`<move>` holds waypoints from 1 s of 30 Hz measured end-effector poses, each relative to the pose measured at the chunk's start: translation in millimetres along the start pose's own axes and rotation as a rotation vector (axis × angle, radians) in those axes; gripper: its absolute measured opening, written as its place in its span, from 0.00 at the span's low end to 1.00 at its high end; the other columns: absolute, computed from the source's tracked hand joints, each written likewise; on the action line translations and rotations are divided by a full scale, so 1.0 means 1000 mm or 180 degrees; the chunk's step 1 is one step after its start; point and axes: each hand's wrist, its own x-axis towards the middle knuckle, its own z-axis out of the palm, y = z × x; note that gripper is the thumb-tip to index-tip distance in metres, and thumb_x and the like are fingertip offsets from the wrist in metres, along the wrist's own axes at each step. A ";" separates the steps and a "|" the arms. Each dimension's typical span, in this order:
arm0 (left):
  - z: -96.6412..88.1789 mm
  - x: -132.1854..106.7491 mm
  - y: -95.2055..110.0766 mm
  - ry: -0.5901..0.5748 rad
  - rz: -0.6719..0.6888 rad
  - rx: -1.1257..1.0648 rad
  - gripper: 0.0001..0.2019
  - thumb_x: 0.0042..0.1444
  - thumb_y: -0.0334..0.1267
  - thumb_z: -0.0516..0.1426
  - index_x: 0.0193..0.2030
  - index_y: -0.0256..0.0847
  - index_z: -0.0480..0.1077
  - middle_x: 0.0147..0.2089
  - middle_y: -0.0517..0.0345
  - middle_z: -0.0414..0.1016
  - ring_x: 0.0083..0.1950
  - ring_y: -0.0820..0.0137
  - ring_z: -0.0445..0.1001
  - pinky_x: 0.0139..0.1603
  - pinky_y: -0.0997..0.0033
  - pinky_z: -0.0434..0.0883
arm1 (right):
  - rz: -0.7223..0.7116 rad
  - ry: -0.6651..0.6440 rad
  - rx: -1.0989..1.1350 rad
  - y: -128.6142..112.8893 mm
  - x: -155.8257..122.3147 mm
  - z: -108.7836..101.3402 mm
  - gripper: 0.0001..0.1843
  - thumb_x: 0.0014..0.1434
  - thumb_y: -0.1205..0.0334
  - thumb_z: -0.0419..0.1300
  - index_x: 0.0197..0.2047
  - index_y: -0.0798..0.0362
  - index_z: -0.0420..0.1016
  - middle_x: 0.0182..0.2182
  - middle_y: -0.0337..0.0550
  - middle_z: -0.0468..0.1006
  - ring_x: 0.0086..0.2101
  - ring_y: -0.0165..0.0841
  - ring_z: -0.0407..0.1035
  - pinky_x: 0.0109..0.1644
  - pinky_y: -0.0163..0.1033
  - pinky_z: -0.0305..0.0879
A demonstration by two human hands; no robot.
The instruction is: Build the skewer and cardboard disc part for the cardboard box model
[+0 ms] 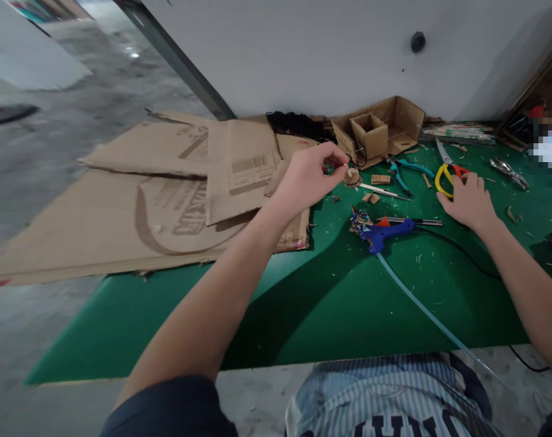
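Observation:
My left hand (pixel 314 173) is closed in a pinch at the small round cardboard piece (pixel 352 178), which has a short pale peg on it. Over to the right, my right hand (pixel 472 200) has its fingers curled on the handles of a pair of scissors (pixel 445 155), one handle yellow and one red. The scissors lie on the green tabletop with their blades pointing away from me. Between my hands sits a blue hot glue gun (pixel 387 232) with a long glue stick. Teal-handled pliers (pixel 401 170) rest nearby.
Large cardboard sheets (pixel 166 212) cover the left of the green table (pixel 303 328). At the back stands a cardboard box with compartments (pixel 380 133). Cutters (pixel 410 221), locking pliers (pixel 509 173) and cardboard scraps (pixel 371 198) lie about. A black cable (pixel 462 250) crosses the right side.

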 end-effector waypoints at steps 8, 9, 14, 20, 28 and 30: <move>0.003 -0.001 -0.004 -0.0044 0.0073 -0.0062 0.04 0.59 0.32 0.60 0.38 0.43 0.77 0.39 0.58 0.83 0.41 0.69 0.80 0.45 0.68 0.76 | -0.0020 0.0403 0.0231 0.009 0.014 0.016 0.37 0.71 0.43 0.47 0.70 0.61 0.67 0.65 0.72 0.68 0.62 0.65 0.64 0.60 0.66 0.65; 0.003 -0.001 -0.004 -0.0050 0.0076 -0.0071 0.04 0.59 0.32 0.60 0.38 0.43 0.77 0.39 0.58 0.84 0.41 0.69 0.80 0.45 0.68 0.76 | 0.0037 0.0388 0.0248 0.010 0.015 0.016 0.39 0.70 0.42 0.48 0.71 0.63 0.66 0.64 0.73 0.69 0.61 0.65 0.65 0.60 0.66 0.65; 0.002 -0.001 -0.003 -0.0105 0.0132 -0.0135 0.04 0.59 0.32 0.60 0.38 0.43 0.77 0.39 0.57 0.84 0.41 0.69 0.80 0.44 0.68 0.76 | 0.0271 0.0193 0.0225 0.009 0.022 0.007 0.47 0.65 0.33 0.52 0.72 0.64 0.63 0.61 0.74 0.73 0.60 0.65 0.68 0.60 0.65 0.66; 0.002 -0.003 0.002 -0.0185 0.0051 -0.0078 0.04 0.59 0.32 0.60 0.38 0.43 0.77 0.40 0.57 0.84 0.41 0.69 0.80 0.44 0.69 0.76 | 0.0511 -0.0325 0.0349 0.013 0.024 -0.002 0.52 0.59 0.31 0.56 0.77 0.52 0.55 0.61 0.65 0.77 0.53 0.63 0.76 0.59 0.70 0.66; 0.001 -0.002 -0.003 -0.0174 0.0081 -0.0036 0.04 0.60 0.34 0.59 0.39 0.43 0.76 0.40 0.58 0.84 0.42 0.68 0.81 0.46 0.68 0.77 | 0.0060 -0.0317 0.0855 0.055 0.027 0.001 0.63 0.53 0.28 0.62 0.81 0.52 0.48 0.72 0.61 0.66 0.65 0.65 0.67 0.66 0.71 0.63; 0.000 -0.002 -0.003 -0.0171 0.0101 -0.0035 0.04 0.60 0.34 0.59 0.39 0.43 0.76 0.40 0.58 0.84 0.42 0.68 0.81 0.47 0.67 0.77 | -0.0276 -0.0306 0.0829 0.058 0.027 -0.003 0.63 0.53 0.30 0.63 0.82 0.50 0.46 0.74 0.60 0.63 0.66 0.65 0.65 0.66 0.70 0.63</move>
